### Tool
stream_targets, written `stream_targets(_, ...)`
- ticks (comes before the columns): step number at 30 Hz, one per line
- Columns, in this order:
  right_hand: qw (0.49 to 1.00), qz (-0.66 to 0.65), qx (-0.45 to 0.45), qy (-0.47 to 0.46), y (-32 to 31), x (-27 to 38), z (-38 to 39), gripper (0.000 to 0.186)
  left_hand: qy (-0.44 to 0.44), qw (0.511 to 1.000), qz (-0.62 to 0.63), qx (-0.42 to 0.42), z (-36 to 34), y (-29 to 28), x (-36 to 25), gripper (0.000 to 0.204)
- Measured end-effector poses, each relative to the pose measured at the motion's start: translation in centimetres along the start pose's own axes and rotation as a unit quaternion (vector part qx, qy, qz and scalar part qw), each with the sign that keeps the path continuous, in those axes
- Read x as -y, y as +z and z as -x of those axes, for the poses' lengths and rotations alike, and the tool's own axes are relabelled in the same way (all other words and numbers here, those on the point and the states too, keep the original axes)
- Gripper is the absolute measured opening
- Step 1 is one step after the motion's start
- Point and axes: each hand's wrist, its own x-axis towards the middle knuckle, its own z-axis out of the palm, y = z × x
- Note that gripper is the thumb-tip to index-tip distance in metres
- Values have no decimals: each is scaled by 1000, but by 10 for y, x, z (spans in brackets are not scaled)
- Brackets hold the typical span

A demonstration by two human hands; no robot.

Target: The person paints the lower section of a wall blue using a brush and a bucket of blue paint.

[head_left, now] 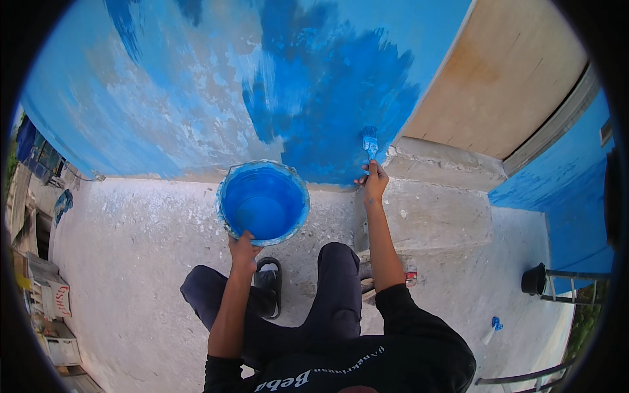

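Observation:
My left hand [243, 249] grips the near rim of a round bucket [226, 226] that holds blue paint [265, 206]; its fingers close over the edge. In my right hand [373, 181] is a paintbrush [370, 145], held by its handle with the bristles pointing up against the wall [164, 98]. Around and above the bristles spreads a darker blue patch of paint [327, 98]. Left of that patch the wall is pale blue, with grey worn areas.
Right of the painted wall stands a tan door panel [491, 78] above a concrete step [436, 216]. A black bucket [533, 280] sits beside a ladder [576, 288] at the right. A blue-tipped white object [491, 329] lies on the floor. Crates [49, 295] stand along the left.

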Motion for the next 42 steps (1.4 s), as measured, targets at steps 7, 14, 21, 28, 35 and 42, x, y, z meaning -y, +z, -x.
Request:
stream_targets(7,965,80,-108,227,-62,-118,4,25,-16,999,-30,21,1,8,3,59)
stream_targets(14,996,7,-53,74,-18,-29,-13,29,-24,997,-52,52,10,9,1,51)
stream_targets(21,1000,2,-11,0,-28,-33,12,29,-27,994,-87,58,9,9,6,43)
stream_targets(28,967,103,-77,222,-56,-120,-10,26,-28,992,-102,74,16,10,-1,51)
stream_targets(35,990,28,-87,104,-7,11,-24,27,-27,989,-112,87,17,14,-2,51)
stream_targets(42,989,-62,18,-132,58,167,3,33,-32,986,-124,108,10,7,1,50)
